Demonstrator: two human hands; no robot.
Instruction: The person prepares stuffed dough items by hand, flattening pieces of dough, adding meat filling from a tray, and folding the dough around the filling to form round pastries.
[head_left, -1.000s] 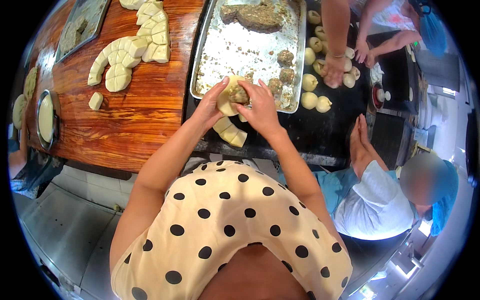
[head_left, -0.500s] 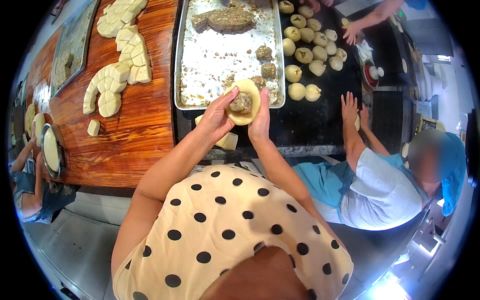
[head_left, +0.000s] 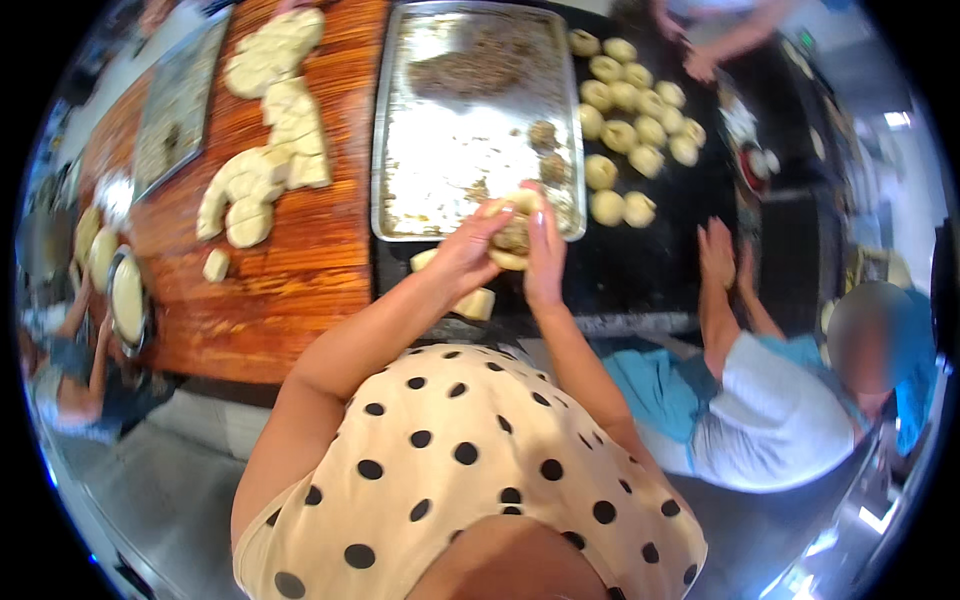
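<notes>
Over the near edge of a metal tray, my left hand and my right hand cup a round dough wrapper from both sides. A ball of brown filling sits inside it, and the dough edges curl up around the filling. Fingers of both hands press on the wrapper, partly hiding it. On the tray lie a mound of filling at the far side and two filling balls near the right rim. Cut dough pieces rest just below my left hand.
Several round filled buns stand on the black surface right of the tray. Cut dough portions lie on the wooden table at left. A co-worker's hands are close at right; another person's hands are farther back. A round pan stands far left.
The flat, open wrapper now folds up around the filling as my hands close in. The whole view has shifted, so things appear slightly right and lower.
</notes>
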